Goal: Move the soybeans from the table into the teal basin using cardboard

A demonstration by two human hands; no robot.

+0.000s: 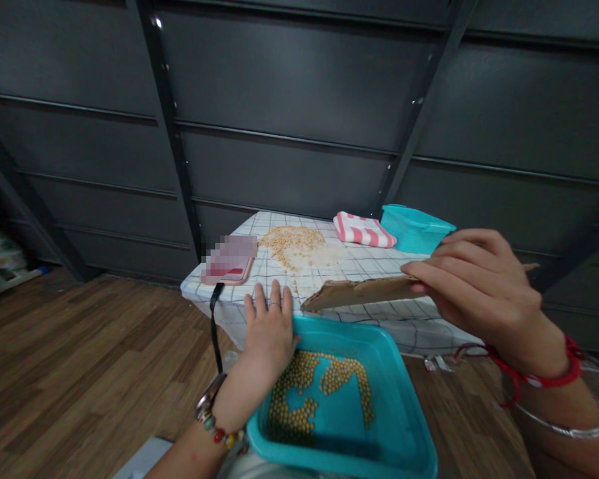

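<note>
My right hand (484, 293) pinches a torn-edged strip of brown cardboard (359, 291), held on edge along the front of the table. Fingers stretched out, my left hand (269, 329) lies at the table's front edge, beside the left rim of a teal plastic basin (414, 406). Round yellow beans (339, 374), like soybeans, are scattered over the basin's floor. Behind the cardboard, a spread of yellow beans (294, 239) and a patch of whitish grains (324, 257) lie on the checked tablecloth (374, 263). Part of the basin's left side is hidden by my left hand and forearm.
A phone in a pink case (234, 259) lies at the table's left end, with a black strap (213, 326) hanging down. At the back right are a folded pink-and-white cloth (362, 229) and a smaller turquoise container (412, 229). A dark panelled wall (289, 80) rises behind the table.
</note>
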